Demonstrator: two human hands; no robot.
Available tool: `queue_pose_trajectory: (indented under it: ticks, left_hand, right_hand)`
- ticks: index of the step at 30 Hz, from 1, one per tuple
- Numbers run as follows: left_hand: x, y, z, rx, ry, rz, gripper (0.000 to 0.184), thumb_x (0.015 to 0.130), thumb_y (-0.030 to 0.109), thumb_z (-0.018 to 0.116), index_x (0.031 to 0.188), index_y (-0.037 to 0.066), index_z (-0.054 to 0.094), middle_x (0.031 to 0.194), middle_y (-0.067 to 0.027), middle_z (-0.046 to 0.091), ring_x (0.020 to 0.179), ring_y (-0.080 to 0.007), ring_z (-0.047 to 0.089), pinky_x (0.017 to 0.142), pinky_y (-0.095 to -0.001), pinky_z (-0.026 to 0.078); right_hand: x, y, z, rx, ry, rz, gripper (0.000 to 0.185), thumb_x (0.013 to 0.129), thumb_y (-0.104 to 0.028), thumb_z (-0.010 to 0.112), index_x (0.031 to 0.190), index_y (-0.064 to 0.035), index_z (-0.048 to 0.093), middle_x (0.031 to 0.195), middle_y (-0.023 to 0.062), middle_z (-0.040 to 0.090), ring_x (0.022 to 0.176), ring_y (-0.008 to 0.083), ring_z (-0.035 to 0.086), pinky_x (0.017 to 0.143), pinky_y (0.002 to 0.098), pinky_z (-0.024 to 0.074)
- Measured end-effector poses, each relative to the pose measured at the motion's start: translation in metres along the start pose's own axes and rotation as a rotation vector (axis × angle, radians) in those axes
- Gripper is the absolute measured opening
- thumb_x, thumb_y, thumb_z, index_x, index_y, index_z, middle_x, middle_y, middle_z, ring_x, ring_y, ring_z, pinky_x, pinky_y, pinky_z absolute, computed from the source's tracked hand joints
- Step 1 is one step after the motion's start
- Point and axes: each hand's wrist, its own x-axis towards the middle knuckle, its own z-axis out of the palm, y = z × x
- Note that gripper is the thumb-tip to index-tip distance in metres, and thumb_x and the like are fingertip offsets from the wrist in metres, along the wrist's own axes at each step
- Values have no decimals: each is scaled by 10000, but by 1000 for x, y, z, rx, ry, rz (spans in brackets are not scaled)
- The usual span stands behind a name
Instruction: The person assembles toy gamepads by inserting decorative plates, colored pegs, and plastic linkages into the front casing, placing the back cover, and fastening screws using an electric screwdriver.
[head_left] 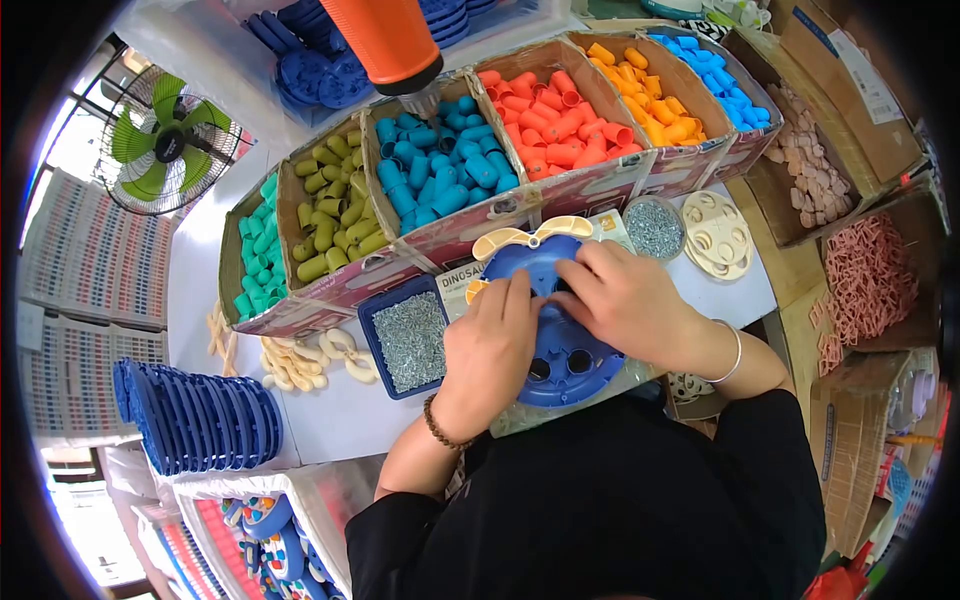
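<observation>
A round blue plastic shell [575,374] with several holes lies on a flat box printed "DINOSAUR" [461,281]. My left hand [494,340] rests on its left side, fingers bent together at its middle. Opposite it, my right hand [622,300] reaches over the right side, its fingertips pressed around the centre. What the fingertips pinch, if anything, is hidden under them. Cream-yellow pieces [533,236] stick out along the shell's upper edge. A blue tray of small screws [408,340] stands left of my left hand.
Cardboard bins [400,247] of coloured caps curve behind the work area. An orange power driver [385,45] hangs above them. A screw bowl [655,228] and cream discs [718,236] sit at right. Stacked blue parts [205,418] and cream pieces [292,362] lie at left; a fan [168,143] stands beyond.
</observation>
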Motion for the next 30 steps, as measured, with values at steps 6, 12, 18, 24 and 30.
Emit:
queue_pose_trajectory:
  ticks: [6, 12, 18, 24, 30]
  left_hand:
    - [-22, -14, -10, -366, 267, -86, 218, 796, -35, 538, 996, -9, 455, 834, -122, 504, 711, -226, 501, 660, -310, 408]
    - [-38, -15, 13, -444, 223, 13, 352, 786, -85, 519, 1093, -3, 366, 927, -136, 475, 795, -239, 491, 738, -341, 411]
    - [-43, -10, 15, -669, 60, -67, 587, 745, -118, 614, 1224, -9, 293, 1094, -229, 523, 1035, -325, 540, 917, -406, 420]
    - [-41, -11, 18, -545, 175, 34, 734, 674, -28, 735, 1260, 4, 295, 1121, -236, 523, 1092, -370, 507, 925, -429, 418]
    - [-41, -12, 16, -313, 359, 47, 562, 585, 108, 804, 1061, 3, 524, 1014, -143, 510, 1017, -360, 475, 847, -442, 391]
  right_hand:
    - [-27, 12, -12, 379, 85, 19, 473, 693, -322, 727, 996, -15, 534, 844, 88, 489, 755, 195, 486, 553, 324, 422]
    - [-36, 13, 10, 606, 90, -151, 846, 697, -629, 612, 1228, -23, 351, 902, 103, 493, 1000, 281, 373, 959, 484, 275]
    - [-34, 13, 9, 423, -54, -192, 800, 671, -659, 596, 1130, -16, 465, 997, 123, 500, 1056, 339, 388, 1016, 546, 201]
    - [-43, 6, 8, 394, 209, -103, 574, 645, -379, 734, 1039, -18, 526, 984, 123, 502, 1007, 336, 431, 973, 538, 280]
    - [-45, 2, 10, 333, 235, 81, 433, 573, -202, 769, 915, -25, 570, 916, 109, 487, 931, 329, 439, 903, 510, 344]
